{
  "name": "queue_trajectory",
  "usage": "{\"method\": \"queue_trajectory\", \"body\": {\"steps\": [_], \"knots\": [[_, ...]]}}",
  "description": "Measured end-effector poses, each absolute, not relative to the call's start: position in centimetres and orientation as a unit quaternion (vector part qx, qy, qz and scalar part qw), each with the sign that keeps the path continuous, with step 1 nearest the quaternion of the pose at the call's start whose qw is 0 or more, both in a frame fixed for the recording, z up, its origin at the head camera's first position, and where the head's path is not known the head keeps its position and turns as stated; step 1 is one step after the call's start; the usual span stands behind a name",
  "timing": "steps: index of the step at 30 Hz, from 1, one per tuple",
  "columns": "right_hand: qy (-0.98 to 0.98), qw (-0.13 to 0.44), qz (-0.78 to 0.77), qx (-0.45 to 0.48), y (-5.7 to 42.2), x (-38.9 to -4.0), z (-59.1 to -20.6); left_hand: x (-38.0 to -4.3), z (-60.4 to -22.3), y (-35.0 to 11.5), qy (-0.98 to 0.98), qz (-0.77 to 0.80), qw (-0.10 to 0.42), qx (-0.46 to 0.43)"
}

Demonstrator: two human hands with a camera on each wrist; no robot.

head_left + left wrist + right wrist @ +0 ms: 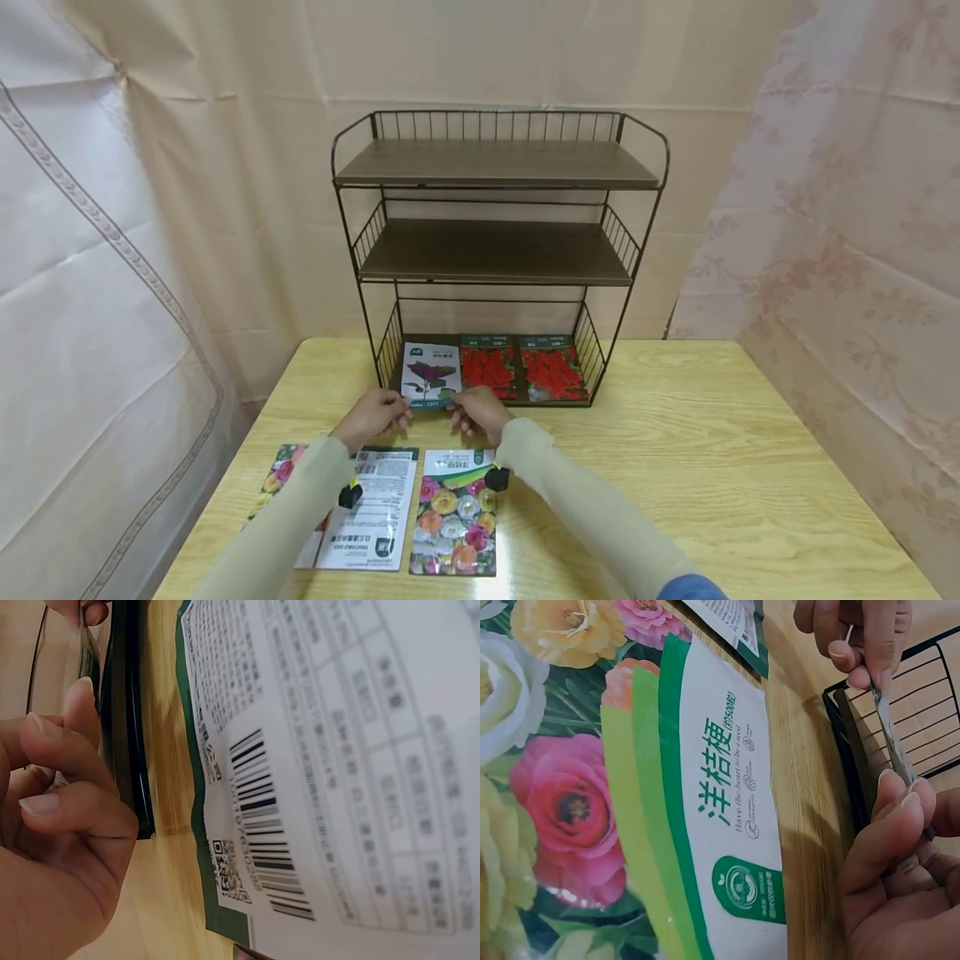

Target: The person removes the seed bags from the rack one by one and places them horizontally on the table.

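Note:
A white seed packet with a purple leafy plant (430, 368) is on the bottom shelf at the left, its near edge at the shelf's front. My left hand (372, 417) pinches its near left corner between thumb and finger. At the near right corner, my right hand (482, 410) pinches it too. The right wrist view shows this packet (891, 735) edge-on and tilted, between the left fingers (879, 645) and the right hand (907, 870). Two red-flower seed packets (487, 367) (553, 368) lie beside it on the same shelf.
The dark three-tier rack (495, 254) stands at the table's back. Nearer lie a seed packet with mixed flowers (453, 521), a packet with its printed back up (367, 521), and a flowered packet (279, 477) partly under the left forearm. Wooden table (712, 467) extends to the right.

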State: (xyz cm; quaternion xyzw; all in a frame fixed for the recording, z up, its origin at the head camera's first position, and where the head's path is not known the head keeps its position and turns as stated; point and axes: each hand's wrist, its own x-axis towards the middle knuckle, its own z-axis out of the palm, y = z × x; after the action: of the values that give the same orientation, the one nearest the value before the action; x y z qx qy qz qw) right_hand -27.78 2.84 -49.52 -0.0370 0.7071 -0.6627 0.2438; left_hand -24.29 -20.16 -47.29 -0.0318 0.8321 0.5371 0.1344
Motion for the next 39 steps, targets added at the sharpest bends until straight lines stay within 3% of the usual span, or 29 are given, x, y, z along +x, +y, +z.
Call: {"method": "queue_trajectory", "body": {"steps": [19, 39], "knots": [[0.688, 0.214, -0.689, -0.072, 4.5, -27.0, -49.4, -23.7, -47.6, -19.4, 0.796, 0.586, 0.145, -0.038], [0.73, 0.213, -0.643, -0.092, 6.6, -26.0, -49.6, -22.6, -47.4, -18.3, 0.829, 0.543, 0.111, 0.07]]}}
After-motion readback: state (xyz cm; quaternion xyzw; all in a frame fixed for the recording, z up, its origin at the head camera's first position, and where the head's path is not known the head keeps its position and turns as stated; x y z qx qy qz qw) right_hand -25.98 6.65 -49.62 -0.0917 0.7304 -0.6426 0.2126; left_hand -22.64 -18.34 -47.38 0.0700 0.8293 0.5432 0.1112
